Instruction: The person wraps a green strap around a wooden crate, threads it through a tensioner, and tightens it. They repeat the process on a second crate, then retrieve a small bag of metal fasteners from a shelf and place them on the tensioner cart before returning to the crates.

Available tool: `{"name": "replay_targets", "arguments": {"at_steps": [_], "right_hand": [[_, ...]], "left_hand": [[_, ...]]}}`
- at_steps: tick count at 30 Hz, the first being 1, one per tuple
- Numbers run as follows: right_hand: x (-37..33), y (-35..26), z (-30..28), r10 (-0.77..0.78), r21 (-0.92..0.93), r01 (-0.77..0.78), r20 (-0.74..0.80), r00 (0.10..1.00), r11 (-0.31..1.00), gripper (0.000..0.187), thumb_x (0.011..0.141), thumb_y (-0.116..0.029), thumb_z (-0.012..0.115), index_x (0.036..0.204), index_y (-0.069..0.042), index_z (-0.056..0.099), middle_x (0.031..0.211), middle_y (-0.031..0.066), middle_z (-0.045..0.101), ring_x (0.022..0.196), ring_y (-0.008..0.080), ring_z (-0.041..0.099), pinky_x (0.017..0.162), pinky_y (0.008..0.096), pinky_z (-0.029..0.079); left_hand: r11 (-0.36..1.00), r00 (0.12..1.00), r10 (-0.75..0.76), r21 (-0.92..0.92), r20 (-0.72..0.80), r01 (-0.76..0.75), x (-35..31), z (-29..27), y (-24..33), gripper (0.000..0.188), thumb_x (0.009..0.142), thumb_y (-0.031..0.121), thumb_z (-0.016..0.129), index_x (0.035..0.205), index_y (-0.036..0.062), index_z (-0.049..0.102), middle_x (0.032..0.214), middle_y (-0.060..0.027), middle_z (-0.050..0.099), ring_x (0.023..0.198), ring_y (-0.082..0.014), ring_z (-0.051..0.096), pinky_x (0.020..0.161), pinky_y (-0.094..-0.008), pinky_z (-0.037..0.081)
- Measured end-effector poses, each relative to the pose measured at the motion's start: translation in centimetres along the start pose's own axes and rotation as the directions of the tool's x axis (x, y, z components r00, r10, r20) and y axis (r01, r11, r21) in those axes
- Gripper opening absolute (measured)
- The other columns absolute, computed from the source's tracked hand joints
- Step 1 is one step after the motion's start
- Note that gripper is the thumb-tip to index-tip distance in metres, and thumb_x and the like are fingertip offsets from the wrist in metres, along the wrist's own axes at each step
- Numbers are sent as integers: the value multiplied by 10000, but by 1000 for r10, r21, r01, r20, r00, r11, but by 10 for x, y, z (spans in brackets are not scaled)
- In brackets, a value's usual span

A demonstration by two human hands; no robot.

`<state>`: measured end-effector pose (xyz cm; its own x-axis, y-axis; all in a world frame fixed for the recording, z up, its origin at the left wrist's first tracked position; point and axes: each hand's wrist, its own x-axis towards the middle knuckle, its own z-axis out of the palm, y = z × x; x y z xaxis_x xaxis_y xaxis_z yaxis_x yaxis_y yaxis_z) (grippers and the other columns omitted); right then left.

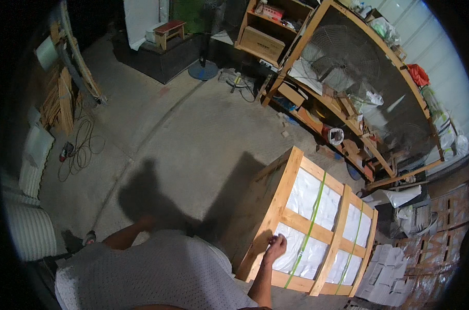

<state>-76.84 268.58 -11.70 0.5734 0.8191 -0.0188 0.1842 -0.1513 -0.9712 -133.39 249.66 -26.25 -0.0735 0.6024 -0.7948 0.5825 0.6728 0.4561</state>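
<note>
A wooden crate [288,220] stands on my right, its slatted frame around goods in white plastic wrap [291,240]. Green straps [315,214] run across it. My right hand [277,248] is over the crate's near left part, beside the edge board, with its fingers curled together. Whether something small is in those fingers, I cannot make out. Low at my left side, my left hand [147,222] is in front of my grey shirt, dim and blurred; its fingers do not show clearly.
Wooden shelves [317,126] with boxes and clutter line the far right, near a large fan [343,54]. A corded power tool [66,152] and its looped cable lie on the left floor by wood strips [64,101]. Wrapped stacks [431,248] stand right of the crate.
</note>
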Motion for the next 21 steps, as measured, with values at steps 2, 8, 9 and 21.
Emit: {"name": "replay_targets", "arguments": {"at_steps": [2,8,9,21], "right_hand": [[24,3,44,-74,-6,75,138,988,997,222,951,-207,540,979,7,592,716,61,602,591,114,550,504,232,441],[91,-29,161,-120,-21,131,273,955,991,177,947,-177,561,966,-10,616,779,18,583,672,89,518,612,231,443],[102,-36,177,-104,-95,129,237,966,987,163,944,-152,560,971,-3,617,803,16,584,714,89,522,632,227,447],[201,-102,293,18,-207,-25,-39,999,978,186,946,-140,542,958,26,625,871,56,625,798,141,573,732,294,487]], "left_hand": [[991,992,-125,-47,19,126,5,-29,44,389,929,328,540,1234,90,580,1072,-131,632,884,-245,618,746,-391,531],[937,969,-247,-252,6,241,44,-97,154,436,978,351,483,1273,39,560,1007,-158,637,736,-257,626,636,-415,514],[948,971,-239,-216,4,234,56,-110,168,426,977,355,481,1248,39,571,988,-154,633,727,-253,618,628,-413,510],[867,983,-11,491,185,-82,347,-343,322,316,908,267,557,1096,28,641,1039,-154,633,943,-281,604,796,-430,502]]}}
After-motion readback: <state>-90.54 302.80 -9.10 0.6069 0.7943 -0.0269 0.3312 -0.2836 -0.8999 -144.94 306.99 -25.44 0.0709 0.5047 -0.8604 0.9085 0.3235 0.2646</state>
